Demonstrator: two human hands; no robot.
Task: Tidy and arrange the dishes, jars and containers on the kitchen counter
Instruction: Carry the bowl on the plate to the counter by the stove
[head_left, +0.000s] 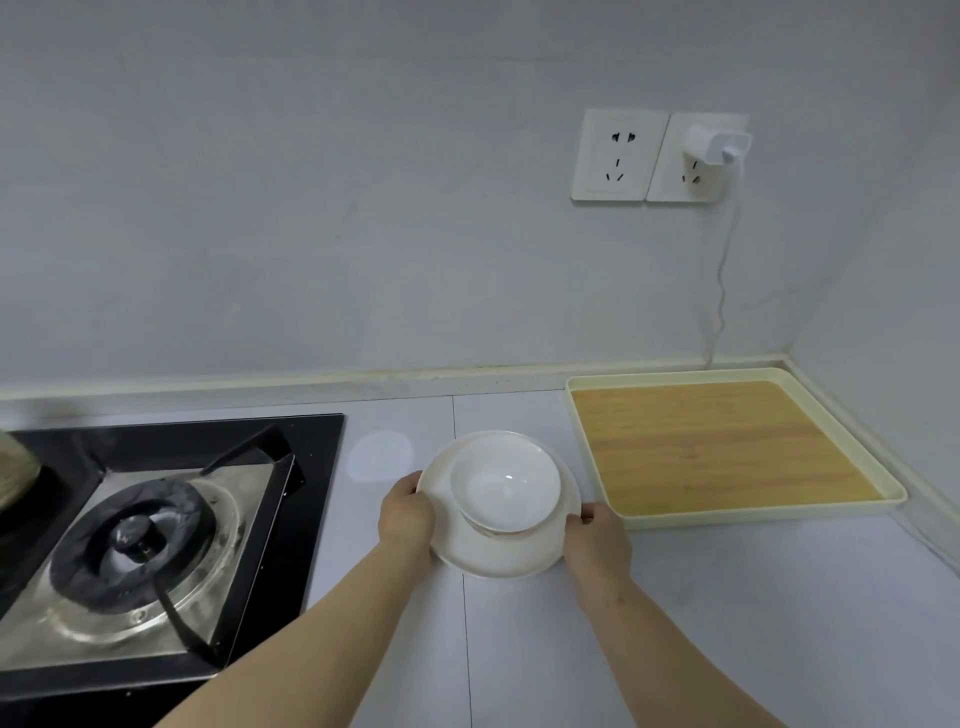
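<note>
- The white plate (498, 556) is low over the counter (519, 649), between the stove (156, 519) and the tray (727, 447); it is round, face up
- The white bowl (504, 483) stands on it, mouth up, nearer its far rim
- The left hand (405, 512) grips the plate's left rim, fingers curled round it; the right hand (597, 540) grips the right rim likewise; both forearms reach forward

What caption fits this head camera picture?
Left hand and right hand hold a plate carrying a bowl, beside a tray.

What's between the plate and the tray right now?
Head view: only a narrow bare strip of counter separates plate and tray; the right hand grips the plate's rim on that side.
</note>
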